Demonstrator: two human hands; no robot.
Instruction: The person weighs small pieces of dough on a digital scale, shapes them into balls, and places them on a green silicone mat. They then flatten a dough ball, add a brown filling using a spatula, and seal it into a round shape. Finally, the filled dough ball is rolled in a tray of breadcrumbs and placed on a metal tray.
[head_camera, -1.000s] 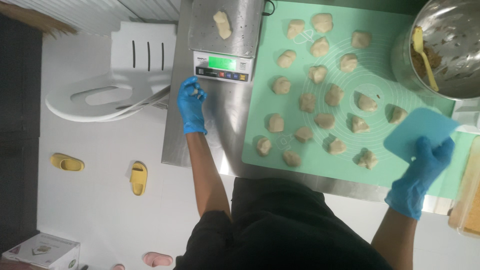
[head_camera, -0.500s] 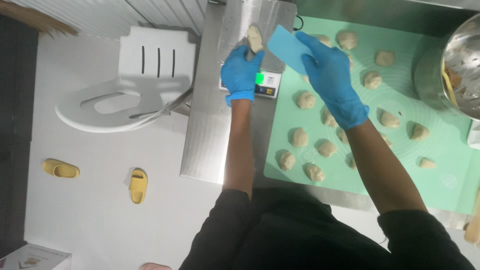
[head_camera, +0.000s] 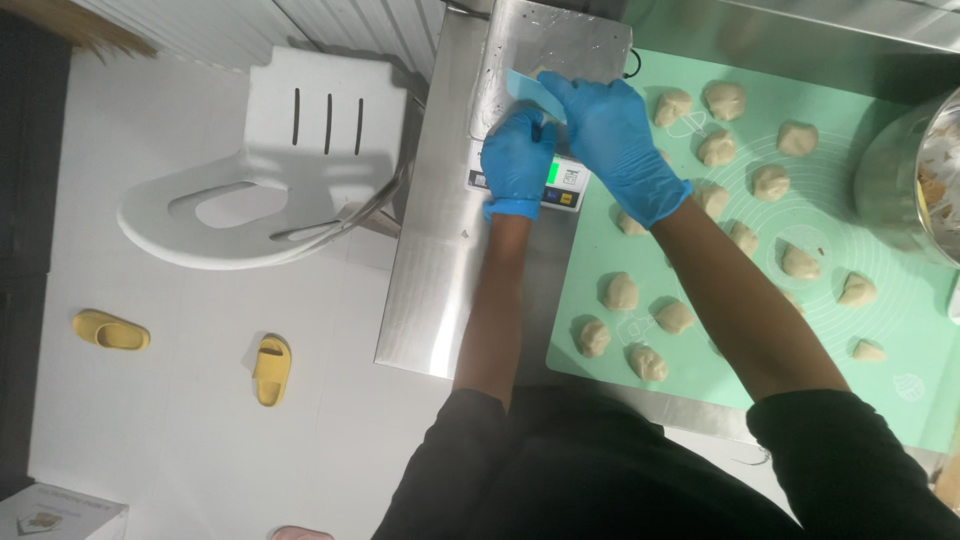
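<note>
Both my hands wear blue gloves and meet over the steel platform of a kitchen scale (head_camera: 575, 45). My right hand (head_camera: 610, 135) grips a light blue plastic scraper (head_camera: 525, 90) and presses it down onto the platform. My left hand (head_camera: 517, 160) is curled against the scraper's lower edge, pinching a dough piece (head_camera: 541, 71) that is almost wholly hidden behind the scraper. The scale's display (head_camera: 566, 180) glows green just below my left hand.
A green silicone mat (head_camera: 900, 330) on the steel table (head_camera: 430, 290) carries several small dough pieces (head_camera: 620, 292). A large metal bowl (head_camera: 895, 175) stands at the right edge. A white plastic chair (head_camera: 270, 170) and yellow slippers (head_camera: 270, 370) are on the floor to the left.
My right hand swung from the mat's right side over to the scale with the scraper. My left hand rose from the scale's display to the dough piece on the platform, and the scraper now covers the dough.
</note>
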